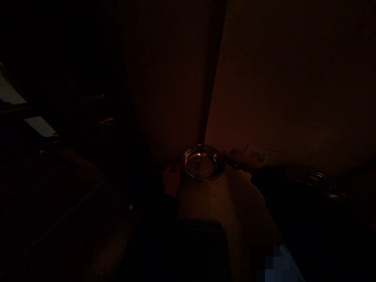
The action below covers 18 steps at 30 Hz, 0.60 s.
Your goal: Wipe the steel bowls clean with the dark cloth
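The view is very dark. A shiny round metal bowl (202, 166), shallow with a wide rim, is in the middle with nothing visible inside it. My right hand (242, 159) grips its right rim, fingers closed. At the left rim is my left hand (171, 178), its fingers curled against the edge; their exact hold is lost in shadow. Dark sleeves cover both forearms.
A wall corner rises behind the bowl, with a socket plate (260, 154) on the right-hand wall (288, 86). Another shiny metal dish (320, 180) lies at the right, partly behind my sleeve. Pale rectangular patches (40, 126) show at the left, above a dim floor (58, 223).
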Each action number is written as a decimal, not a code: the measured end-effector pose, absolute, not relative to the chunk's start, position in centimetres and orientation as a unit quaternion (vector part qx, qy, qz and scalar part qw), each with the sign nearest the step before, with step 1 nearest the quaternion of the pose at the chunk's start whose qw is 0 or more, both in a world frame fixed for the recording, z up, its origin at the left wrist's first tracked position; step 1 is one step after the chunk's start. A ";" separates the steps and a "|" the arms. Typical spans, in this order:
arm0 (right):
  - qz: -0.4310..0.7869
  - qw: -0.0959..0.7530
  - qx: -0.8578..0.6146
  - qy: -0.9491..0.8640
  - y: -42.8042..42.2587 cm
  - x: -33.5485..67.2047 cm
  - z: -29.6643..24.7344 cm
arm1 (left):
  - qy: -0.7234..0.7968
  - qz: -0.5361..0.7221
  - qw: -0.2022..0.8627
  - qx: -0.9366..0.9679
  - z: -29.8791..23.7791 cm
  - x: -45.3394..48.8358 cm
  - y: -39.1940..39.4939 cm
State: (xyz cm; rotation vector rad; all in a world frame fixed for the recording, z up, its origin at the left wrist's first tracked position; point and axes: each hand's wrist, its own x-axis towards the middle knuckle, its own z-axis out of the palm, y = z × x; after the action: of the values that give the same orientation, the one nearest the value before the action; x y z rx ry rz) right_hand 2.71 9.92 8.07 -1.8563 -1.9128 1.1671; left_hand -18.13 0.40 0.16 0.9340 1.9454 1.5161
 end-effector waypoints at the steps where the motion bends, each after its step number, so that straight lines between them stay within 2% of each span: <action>1: 0.397 0.120 -0.633 -0.654 10.0 2.7 8.1 | 0.713 0.560 0.248 0.342 0.2 -18.1 0.4; 7: 0.401 0.148 -0.619 -0.659 10.2 2.9 7.9 | 0.710 0.565 0.230 0.351 0.4 -18.0 0.3; 18: 0.436 0.192 -0.595 -0.647 11.4 3.4 7.0 | 0.679 0.596 0.258 0.343 -0.2 -18.3 0.4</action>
State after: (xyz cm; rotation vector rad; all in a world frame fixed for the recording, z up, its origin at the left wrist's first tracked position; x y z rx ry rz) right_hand 3.44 11.39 6.99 -1.6689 -1.8174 1.2248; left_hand -18.33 0.37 -0.20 0.9286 1.8407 1.6154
